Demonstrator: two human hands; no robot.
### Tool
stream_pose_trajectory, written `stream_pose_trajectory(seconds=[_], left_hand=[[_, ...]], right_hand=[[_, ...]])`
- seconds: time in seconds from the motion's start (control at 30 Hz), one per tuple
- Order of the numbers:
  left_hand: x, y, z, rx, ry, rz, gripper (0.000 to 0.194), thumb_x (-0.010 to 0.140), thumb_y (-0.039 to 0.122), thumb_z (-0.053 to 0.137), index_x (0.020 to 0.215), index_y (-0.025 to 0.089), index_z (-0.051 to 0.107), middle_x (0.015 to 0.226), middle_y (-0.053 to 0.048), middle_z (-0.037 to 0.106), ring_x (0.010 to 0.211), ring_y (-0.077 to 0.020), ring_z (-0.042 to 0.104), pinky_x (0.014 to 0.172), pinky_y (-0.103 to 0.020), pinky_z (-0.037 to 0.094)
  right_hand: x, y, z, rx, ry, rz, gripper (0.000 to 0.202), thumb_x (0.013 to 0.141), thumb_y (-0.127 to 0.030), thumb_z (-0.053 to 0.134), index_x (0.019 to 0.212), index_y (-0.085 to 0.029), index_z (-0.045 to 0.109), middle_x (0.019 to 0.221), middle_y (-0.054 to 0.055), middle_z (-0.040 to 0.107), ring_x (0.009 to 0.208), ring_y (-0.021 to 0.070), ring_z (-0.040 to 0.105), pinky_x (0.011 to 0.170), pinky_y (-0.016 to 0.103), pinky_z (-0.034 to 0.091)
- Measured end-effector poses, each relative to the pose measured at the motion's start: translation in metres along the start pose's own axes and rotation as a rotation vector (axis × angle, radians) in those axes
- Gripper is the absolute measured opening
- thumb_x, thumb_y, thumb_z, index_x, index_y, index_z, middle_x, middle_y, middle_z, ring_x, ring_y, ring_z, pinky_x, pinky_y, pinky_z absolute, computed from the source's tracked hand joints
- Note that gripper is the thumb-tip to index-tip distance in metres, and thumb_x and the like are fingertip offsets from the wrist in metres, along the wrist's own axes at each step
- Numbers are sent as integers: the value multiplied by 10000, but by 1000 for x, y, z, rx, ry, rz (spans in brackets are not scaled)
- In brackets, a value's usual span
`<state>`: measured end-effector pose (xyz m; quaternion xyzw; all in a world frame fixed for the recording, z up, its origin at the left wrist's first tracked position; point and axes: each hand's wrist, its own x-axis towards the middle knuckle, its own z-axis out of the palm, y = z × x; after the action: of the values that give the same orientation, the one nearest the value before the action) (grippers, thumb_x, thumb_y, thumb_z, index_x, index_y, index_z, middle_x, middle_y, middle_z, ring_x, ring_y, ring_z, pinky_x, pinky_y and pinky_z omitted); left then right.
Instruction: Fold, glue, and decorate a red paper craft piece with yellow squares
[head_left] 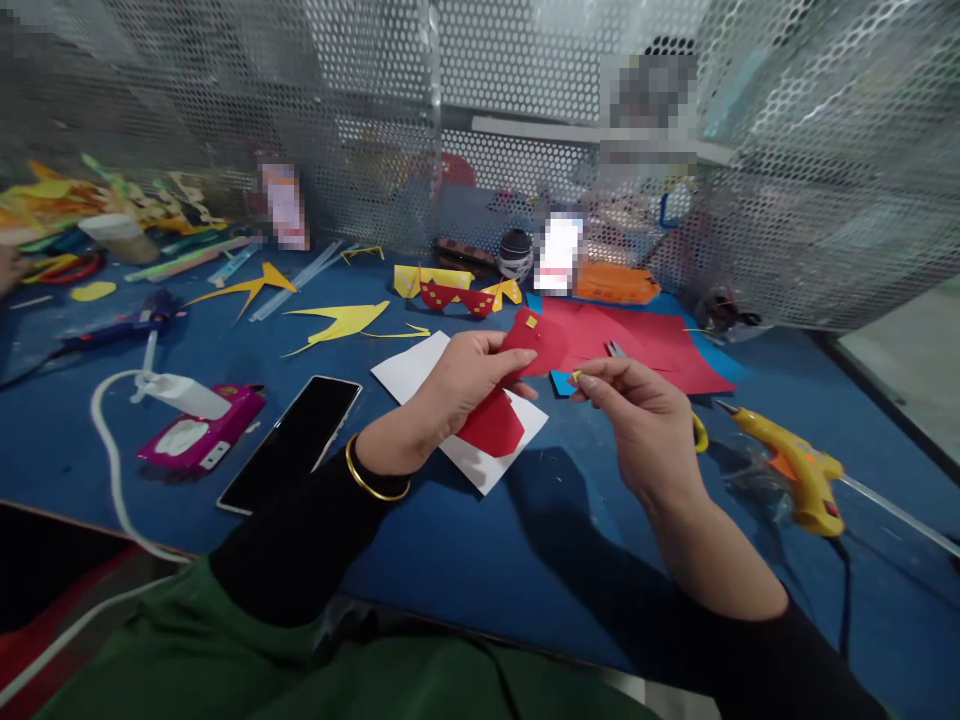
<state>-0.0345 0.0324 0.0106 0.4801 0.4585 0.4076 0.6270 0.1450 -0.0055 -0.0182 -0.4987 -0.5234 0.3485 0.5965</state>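
Between the thumb and fingers of my left hand (476, 375) is a red paper piece (546, 340) with a small yellow square stuck near its top. My right hand (637, 410) pinches a tiny yellow paper bit (575, 378) a little to the right of it. Close to those fingertips is a small blue paper piece (561, 384); whether it is touched I cannot tell. Another red paper shape (495, 428) shows below my left hand, over a white sheet (484, 475). Behind my right hand, scissors (700, 433) are partly hidden.
Red sheets (660, 345) lie behind my hands. A yellow glue gun (795, 465) rests at right, a phone (292, 445) and a purple power socket (199, 430) at left. Red paper glasses (457, 298) stand at the back. Another person's hand (11, 268) shows far left.
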Motion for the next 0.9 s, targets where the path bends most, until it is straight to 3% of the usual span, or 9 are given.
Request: stream_pose_trajectory(seconds=[0.23, 0.53, 0.7, 0.9], left_hand=[[-9, -1, 11, 31, -52, -7, 73, 883, 168, 672, 863, 132, 732, 657, -8, 715, 515, -85, 653, 540, -181, 429], [-12, -3, 13, 25, -69, -23, 70, 884, 177, 682, 843, 150, 733, 631, 4, 691, 508, -86, 630, 528, -192, 426], [-9, -7, 13, 0, -94, -13, 32, 829, 171, 743, 848, 147, 734, 687, -3, 703, 556, -104, 657, 528, -200, 448], [-5, -15, 13, -44, -85, 15, 129, 741, 147, 812, 810, 138, 703, 718, 4, 710, 549, -95, 650, 574, -218, 485]], right_hand=[[-11, -5, 1, -67, 17, -68, 170, 803, -295, 770, 931, -213, 694, 812, -4, 729, 697, 137, 676, 682, 311, 554], [-16, -8, 2, -315, 33, -158, 122, 851, -298, 701, 928, -216, 653, 815, 13, 733, 718, 152, 681, 711, 330, 541], [-16, -8, 3, -334, 37, -155, 96, 850, -281, 684, 913, -218, 646, 791, 4, 720, 685, 135, 656, 678, 303, 525], [-16, -7, 3, -374, 33, -154, 88, 837, -273, 676, 891, -217, 636, 748, -9, 697, 643, 125, 632, 636, 286, 500]])
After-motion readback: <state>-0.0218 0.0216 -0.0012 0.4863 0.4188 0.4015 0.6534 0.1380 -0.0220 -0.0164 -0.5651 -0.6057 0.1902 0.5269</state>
